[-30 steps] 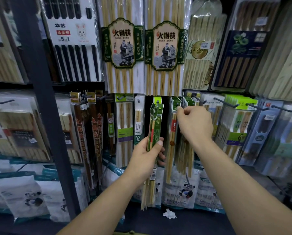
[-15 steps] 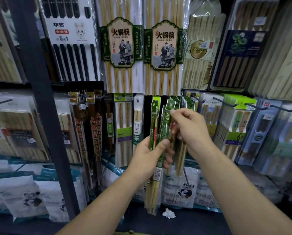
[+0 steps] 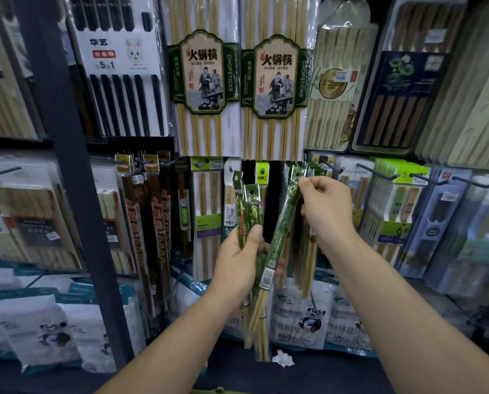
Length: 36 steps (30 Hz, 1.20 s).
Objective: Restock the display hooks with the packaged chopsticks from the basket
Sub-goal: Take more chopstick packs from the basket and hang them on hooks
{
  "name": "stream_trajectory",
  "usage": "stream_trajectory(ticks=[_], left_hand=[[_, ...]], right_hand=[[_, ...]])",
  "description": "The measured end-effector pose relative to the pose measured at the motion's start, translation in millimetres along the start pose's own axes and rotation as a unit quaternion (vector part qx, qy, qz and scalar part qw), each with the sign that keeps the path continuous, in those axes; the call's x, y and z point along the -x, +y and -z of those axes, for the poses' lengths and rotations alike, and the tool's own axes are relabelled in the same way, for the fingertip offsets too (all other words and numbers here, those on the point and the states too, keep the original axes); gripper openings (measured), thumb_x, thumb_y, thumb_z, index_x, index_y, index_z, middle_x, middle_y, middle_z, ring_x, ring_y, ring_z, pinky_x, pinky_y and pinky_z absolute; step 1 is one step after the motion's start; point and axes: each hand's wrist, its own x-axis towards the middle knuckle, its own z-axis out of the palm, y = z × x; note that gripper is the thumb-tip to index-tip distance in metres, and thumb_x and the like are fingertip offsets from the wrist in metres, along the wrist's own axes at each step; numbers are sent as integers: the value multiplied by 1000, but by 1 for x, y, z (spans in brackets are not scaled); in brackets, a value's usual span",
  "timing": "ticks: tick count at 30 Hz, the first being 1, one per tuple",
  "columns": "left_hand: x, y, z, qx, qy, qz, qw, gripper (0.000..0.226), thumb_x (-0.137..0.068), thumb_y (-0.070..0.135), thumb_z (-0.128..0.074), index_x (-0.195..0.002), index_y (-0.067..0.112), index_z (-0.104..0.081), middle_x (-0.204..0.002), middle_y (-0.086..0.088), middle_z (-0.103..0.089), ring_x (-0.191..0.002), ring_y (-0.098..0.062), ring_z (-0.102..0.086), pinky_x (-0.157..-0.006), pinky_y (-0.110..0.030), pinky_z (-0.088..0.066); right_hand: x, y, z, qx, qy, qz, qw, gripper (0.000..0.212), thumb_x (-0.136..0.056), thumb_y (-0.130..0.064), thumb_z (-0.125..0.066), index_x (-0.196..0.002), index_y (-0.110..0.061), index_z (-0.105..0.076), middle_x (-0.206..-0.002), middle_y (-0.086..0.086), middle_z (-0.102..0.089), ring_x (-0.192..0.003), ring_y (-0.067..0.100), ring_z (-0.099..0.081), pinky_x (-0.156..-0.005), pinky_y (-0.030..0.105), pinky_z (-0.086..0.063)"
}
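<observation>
Right hand (image 3: 327, 209) has left the hook and pulled one slim green-sleeved bamboo chopstick pack (image 3: 283, 231) from the bundle. Its grip is pinched on the pack's top, just below the hanging green packs (image 3: 313, 167). Left hand (image 3: 234, 268) grip is clamped round the remaining packs (image 3: 250, 214). Hanging it looks next.
</observation>
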Motion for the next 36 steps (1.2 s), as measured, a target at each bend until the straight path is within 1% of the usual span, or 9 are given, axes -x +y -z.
stream_trajectory(ticks=[3,6,11,15,20,24,27,31,36], left_hand=[[-1,-1,5,-39,14,-10,999,33,-105,38,-51,-97,8,-62,-74,2,-69,-71,-7,-69,-63,-17,-55],[-1,1,8,-84,18,-23,996,32,-104,40,-51,-94,12,-63,-66,13,-64,-63,2,-61,-59,-9,-48],[1,5,8,-50,-11,13,999,29,-105,37,-51,-94,12,-57,-71,-3,-64,-64,-20,-65,-60,-35,-57],[3,6,5,-22,-33,14,999,28,-104,36,-52,-96,11,-57,-70,-5,-65,-62,-22,-65,-57,-33,-58],[4,6,3,-30,-51,20,998,28,-102,39,-56,-96,13,-62,-71,-3,-68,-64,-22,-68,-60,-34,-60],[3,9,-5,-18,-80,27,996,38,-90,49,-62,-100,12,-65,-71,-6,-70,-64,-21,-69,-60,-33,-60],[4,10,-16,0,-112,31,993,49,-86,48,-63,-109,5,-64,-70,-6,-70,-62,-20,-69,-56,-30,-58],[2,9,-26,17,-113,34,993,46,-87,48,-63,-112,10,-67,-78,-8,-75,-70,-21,-73,-59,-31,-60],[-5,4,-23,-98,-54,1,994,28,-98,48,-56,-97,24,-70,-80,14,-73,-81,-5,-69,-79,-32,-59]], right_hand=[[-4,-1,-2,54,3,17,998,44,-103,-26,-56,-61,-15,-50,-45,-4,-42,-46,18,-39,-69,32,-56],[-9,0,-2,95,15,35,995,50,-102,-25,-56,-55,-15,-42,-36,-11,-35,-43,18,-39,-62,13,-43],[-11,-1,-1,162,36,62,984,53,-100,-26,-57,-49,-18,-45,-34,-13,-42,-38,10,-46,-66,26,-49],[-7,-6,1,229,27,58,971,46,-101,-32,-56,-60,-14,-65,-53,5,-66,-55,24,-68,-68,40,-61],[6,-4,12,286,26,72,955,35,-99,-39,-59,-73,-22,-74,-60,-1,-70,-61,19,-69,-65,40,-61],[22,4,19,112,-65,74,989,22,-98,-35,-63,-83,-25,-76,-71,-9,-73,-57,10,-67,-59,25,-56],[30,9,21,32,-116,69,990,18,-98,-27,-67,-82,-20,-75,-57,-6,-66,-49,7,-60,-51,17,-47],[24,14,25,-25,-95,10,995,22,-99,-30,-65,-80,-26,-76,-54,-3,-59,-52,9,-56,-52,24,-44],[-2,11,35,-24,-15,3,1000,30,-102,-29,-59,-76,-25,-73,-52,-6,-52,-48,5,-48,-45,13,-41]])
